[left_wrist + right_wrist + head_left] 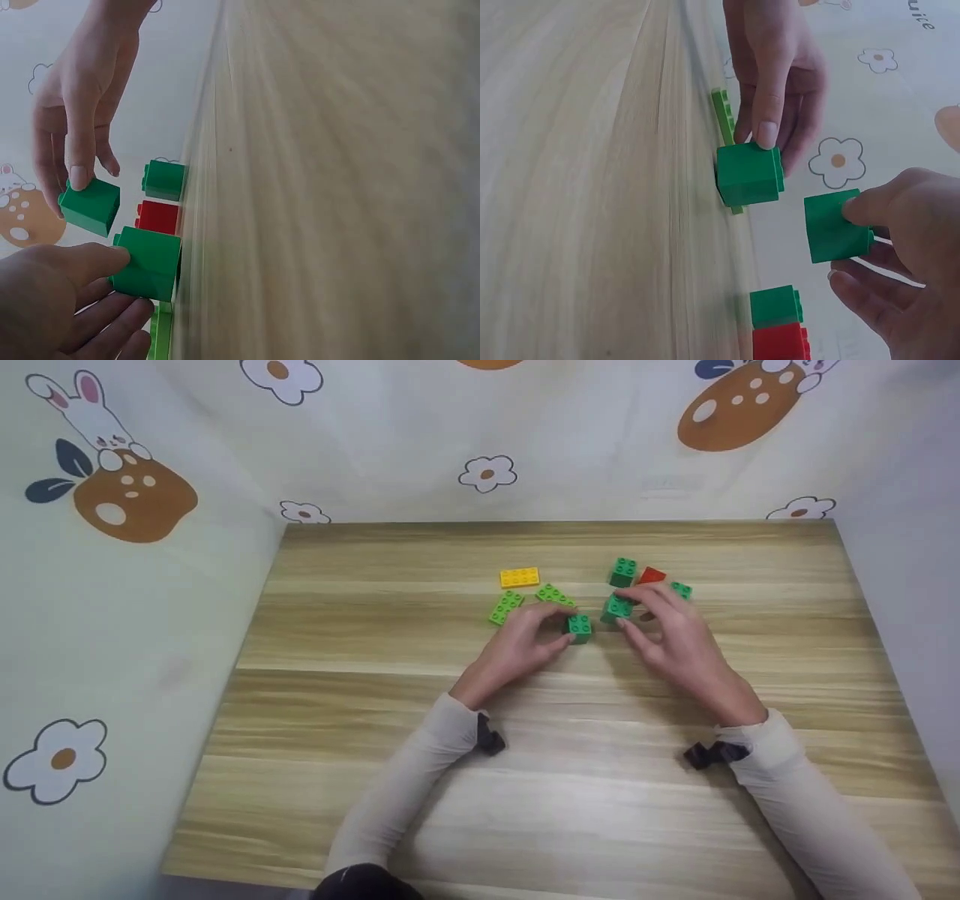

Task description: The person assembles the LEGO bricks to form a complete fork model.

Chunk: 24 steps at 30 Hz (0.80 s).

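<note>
My left hand (523,639) pinches a square green toy brick (579,628) between thumb and fingers, low over the wooden table. In the right wrist view that brick (748,172) stands with its studs up, close to the tabletop. My right hand (681,643) grips a second green brick (616,608), its thumb against one side. This second brick (91,205) is raised above the table and slightly tilted in the left wrist view. A small gap separates the two held bricks.
Behind the right hand lie another green brick (622,573), a red brick (652,575) and a partly hidden green brick (682,590). Two light green plates (507,608) and a yellow plate (519,578) lie by the left hand. A patterned cloth (390,457) hangs behind the table.
</note>
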### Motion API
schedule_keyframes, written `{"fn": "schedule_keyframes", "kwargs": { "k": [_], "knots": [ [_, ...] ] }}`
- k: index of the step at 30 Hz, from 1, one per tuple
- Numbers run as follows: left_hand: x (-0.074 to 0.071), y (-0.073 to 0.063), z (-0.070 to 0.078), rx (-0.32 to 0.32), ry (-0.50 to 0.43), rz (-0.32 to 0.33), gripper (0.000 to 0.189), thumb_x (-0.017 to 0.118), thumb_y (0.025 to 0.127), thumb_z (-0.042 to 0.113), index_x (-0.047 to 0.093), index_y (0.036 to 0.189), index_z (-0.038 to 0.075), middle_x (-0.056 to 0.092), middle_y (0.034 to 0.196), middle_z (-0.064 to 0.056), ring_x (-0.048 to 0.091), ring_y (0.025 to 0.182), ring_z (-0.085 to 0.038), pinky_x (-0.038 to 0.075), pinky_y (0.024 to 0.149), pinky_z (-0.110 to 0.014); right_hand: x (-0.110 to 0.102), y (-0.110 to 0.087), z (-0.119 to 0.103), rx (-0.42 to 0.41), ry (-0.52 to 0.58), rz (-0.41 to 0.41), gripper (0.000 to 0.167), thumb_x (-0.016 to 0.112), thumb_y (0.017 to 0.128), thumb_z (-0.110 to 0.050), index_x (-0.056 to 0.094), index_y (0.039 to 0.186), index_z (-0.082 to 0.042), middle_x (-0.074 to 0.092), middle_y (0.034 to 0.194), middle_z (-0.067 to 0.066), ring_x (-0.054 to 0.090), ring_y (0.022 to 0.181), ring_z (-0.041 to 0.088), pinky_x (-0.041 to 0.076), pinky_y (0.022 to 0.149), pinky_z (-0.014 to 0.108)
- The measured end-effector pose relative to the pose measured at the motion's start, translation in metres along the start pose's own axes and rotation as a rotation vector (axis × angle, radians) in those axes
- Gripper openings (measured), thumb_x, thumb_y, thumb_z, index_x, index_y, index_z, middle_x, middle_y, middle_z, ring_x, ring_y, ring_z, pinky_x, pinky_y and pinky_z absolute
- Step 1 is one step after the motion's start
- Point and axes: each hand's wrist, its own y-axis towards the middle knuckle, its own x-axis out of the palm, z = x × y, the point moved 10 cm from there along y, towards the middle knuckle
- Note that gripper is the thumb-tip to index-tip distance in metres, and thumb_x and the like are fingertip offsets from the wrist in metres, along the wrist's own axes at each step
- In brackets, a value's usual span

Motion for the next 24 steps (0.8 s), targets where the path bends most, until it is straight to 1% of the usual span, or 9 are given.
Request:
{"fn": "schedule_keyframes", "kwargs": {
  "k": [4, 6, 9, 13, 20, 24],
  "knots": [
    [0.000, -0.001, -0.005, -0.014, -0.044, -0.014, 0.039, 0.079, 0.100, 0.019, 0.072, 0.137, 0.010, 0.076, 0.136, -0.003, 0.069, 0.131, -0.019, 0.052, 0.117, -0.030, 0.006, 0.000, -0.007, -0.029, 0.042, -0.024, 0.042, 0.079, 0.100, -0.015, 0.070, 0.141, -0.015, 0.069, 0.133, 0.007, 0.072, 0.106, 0.024, 0.065, 0.087, 0.043],
    [0.000, -0.001, -0.007, -0.026, -0.069, -0.023, 0.038, 0.079, 0.100, 0.018, 0.073, 0.137, 0.011, 0.076, 0.137, -0.003, 0.070, 0.131, -0.018, 0.052, 0.117, -0.031, 0.010, 0.001, -0.011, -0.047, 0.064, -0.041, 0.042, 0.080, 0.100, -0.013, 0.070, 0.141, -0.016, 0.069, 0.134, 0.005, 0.072, 0.108, 0.020, 0.065, 0.088, 0.038],
    [0.001, 0.000, -0.009, -0.037, -0.125, -0.035, 0.038, 0.079, 0.100, 0.015, 0.072, 0.136, 0.009, 0.076, 0.136, -0.005, 0.071, 0.129, -0.017, 0.055, 0.115, -0.031, 0.015, 0.003, -0.017, -0.085, 0.102, -0.064, 0.043, 0.080, 0.099, -0.010, 0.071, 0.140, -0.016, 0.070, 0.135, 0.003, 0.071, 0.111, 0.016, 0.065, 0.089, 0.035],
    [0.001, 0.000, -0.010, -0.045, -0.182, -0.042, 0.037, 0.079, 0.099, 0.011, 0.072, 0.135, 0.006, 0.076, 0.135, -0.009, 0.074, 0.125, -0.018, 0.058, 0.110, -0.030, 0.023, 0.006, -0.025, -0.130, 0.133, -0.088, 0.042, 0.079, 0.098, -0.006, 0.071, 0.139, -0.014, 0.072, 0.134, 0.002, 0.072, 0.110, 0.015, 0.065, 0.089, 0.038],
    [0.001, 0.000, -0.013, -0.050, -0.200, -0.040, 0.039, 0.080, 0.099, 0.010, 0.071, 0.136, 0.004, 0.077, 0.134, -0.012, 0.074, 0.125, -0.025, 0.059, 0.109, -0.032, 0.035, 0.010, -0.028, -0.145, 0.131, -0.114, 0.044, 0.080, 0.098, -0.006, 0.070, 0.141, -0.015, 0.071, 0.136, 0.002, 0.070, 0.118, 0.018, 0.065, 0.092, 0.038],
    [0.001, -0.001, -0.015, -0.053, -0.196, -0.037, 0.039, 0.080, 0.098, 0.011, 0.071, 0.135, 0.004, 0.077, 0.134, -0.012, 0.074, 0.125, -0.026, 0.060, 0.109, -0.033, 0.039, 0.012, -0.026, -0.146, 0.125, -0.124, 0.043, 0.078, 0.100, -0.011, 0.070, 0.142, -0.017, 0.071, 0.136, 0.001, 0.070, 0.118, 0.018, 0.065, 0.092, 0.037]
  ]
}}
